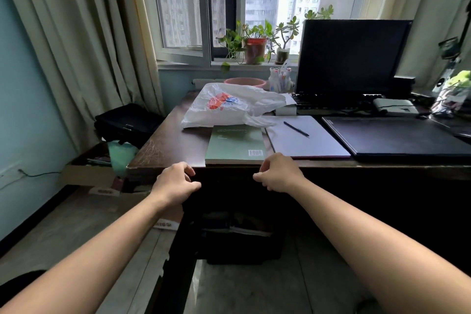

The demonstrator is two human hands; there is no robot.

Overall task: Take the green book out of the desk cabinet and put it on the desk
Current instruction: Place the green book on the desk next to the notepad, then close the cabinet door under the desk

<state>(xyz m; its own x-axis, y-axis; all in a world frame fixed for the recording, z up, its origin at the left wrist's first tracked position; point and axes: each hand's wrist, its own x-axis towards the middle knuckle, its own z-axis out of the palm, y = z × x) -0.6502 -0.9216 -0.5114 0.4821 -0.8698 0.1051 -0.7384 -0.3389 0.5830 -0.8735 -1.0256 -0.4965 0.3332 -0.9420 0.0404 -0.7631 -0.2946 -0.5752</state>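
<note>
The green book (235, 144) lies flat on the dark wooden desk (168, 145), back cover up, its near edge at the desk's front edge. Both of my hands hover just in front of that edge, apart from the book. My left hand (175, 181) is below and left of the book, fingers loosely curled, holding nothing. My right hand (279, 173) is at the book's near right corner, fingers also loosely curled and empty. Below the desk the cabinet (239, 234) stands open and dark, with stacked papers inside.
A white plastic bag (229, 104) lies behind the book. To the right are a grey notebook with a pen (297, 129), a black pad (397, 135), a monitor (351, 56) and a keyboard. The cabinet door (175, 250) swings out on the left. Boxes stand left of the desk.
</note>
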